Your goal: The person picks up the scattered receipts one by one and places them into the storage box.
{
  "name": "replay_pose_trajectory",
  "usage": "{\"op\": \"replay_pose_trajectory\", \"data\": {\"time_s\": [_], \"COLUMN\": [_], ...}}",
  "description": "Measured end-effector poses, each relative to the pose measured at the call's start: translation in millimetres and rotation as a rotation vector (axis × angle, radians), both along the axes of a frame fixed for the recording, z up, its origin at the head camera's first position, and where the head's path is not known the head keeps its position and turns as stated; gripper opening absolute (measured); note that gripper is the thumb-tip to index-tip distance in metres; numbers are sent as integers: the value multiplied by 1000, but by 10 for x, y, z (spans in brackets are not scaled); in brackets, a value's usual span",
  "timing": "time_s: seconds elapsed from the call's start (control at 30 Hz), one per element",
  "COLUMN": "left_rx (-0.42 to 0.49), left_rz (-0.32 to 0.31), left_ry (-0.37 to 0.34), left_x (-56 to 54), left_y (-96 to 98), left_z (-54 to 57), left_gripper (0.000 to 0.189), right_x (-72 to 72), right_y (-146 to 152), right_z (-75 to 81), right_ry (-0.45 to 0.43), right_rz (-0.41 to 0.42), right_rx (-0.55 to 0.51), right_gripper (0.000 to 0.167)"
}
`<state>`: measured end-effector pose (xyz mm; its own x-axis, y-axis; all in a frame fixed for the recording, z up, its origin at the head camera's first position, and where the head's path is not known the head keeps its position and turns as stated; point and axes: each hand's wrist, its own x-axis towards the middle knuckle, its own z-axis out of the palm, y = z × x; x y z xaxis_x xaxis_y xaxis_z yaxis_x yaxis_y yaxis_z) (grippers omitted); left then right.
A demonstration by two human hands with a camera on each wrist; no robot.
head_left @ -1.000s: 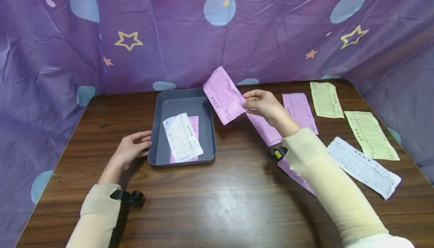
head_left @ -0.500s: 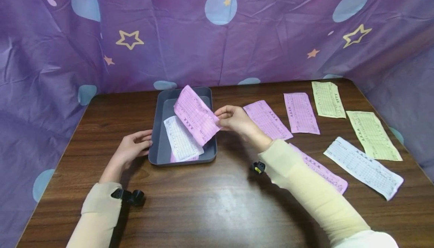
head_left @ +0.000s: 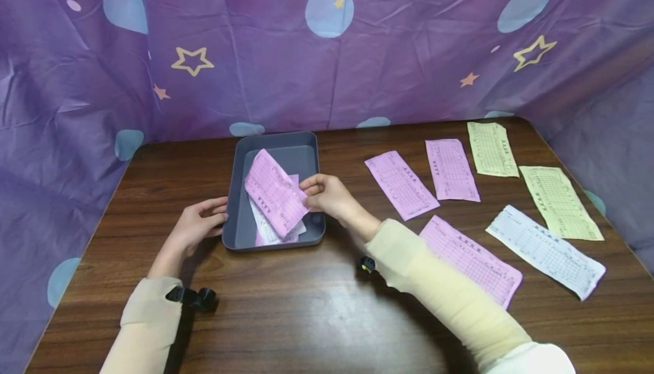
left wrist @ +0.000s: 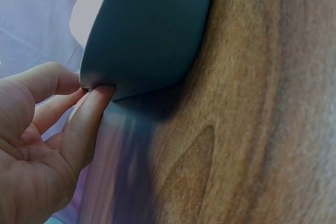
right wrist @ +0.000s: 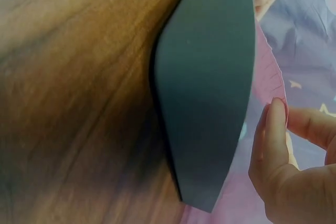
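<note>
In the head view a shallow dark grey tray sits on the wooden table. My left hand is at its left side; the left wrist view has thumb and fingertips gripping the tray's edge. Between thumb and fingers, my right hand pinches one corner of a pink printed paper slip. That slip is tilted over the tray, above a white slip and another pink slip lying inside. In the right wrist view the held slip shows past the tray's wall.
Right of the tray lie three pink slips, among them the nearest one. A pale blue-white slip and two yellow-green slips lie farther right. A purple patterned cloth hangs behind the table.
My right hand has carried the pink slip leftward and down, from beside the tray to over the papers in it. The left hand has stayed at the tray's left side.
</note>
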<state>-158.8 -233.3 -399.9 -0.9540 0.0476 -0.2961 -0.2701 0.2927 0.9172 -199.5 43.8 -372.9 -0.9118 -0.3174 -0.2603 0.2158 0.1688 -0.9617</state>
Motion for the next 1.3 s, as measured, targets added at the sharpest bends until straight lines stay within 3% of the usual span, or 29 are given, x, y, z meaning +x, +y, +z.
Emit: {"op": "replay_pose_trajectory", "data": {"time_s": [0.17,0.37,0.73,0.9,1.3], "left_rx": [-18,-16,-5,48,-47], "left_rz": [3,2,-4,-9,-2], "left_ry": [-20,-16,-5,23,-22], "left_x": [12,-5,3,4,12], "left_y": [31,24,-3,-44,22], "left_z": [42,6,3,-29,29], "left_gripper": [53,52,55,54,53], "right_x": [15,45,83,99,109], "right_y": [-68,-113,-147,-154,-160], "right_z": [-42,-70,-71,-65,-80], "right_ry": [1,24,209,235,278], "right_rz": [-7,10,40,65,100], "right_rx": [12,75,339,375,401], "right_gripper": [39,38,34,33,34]}}
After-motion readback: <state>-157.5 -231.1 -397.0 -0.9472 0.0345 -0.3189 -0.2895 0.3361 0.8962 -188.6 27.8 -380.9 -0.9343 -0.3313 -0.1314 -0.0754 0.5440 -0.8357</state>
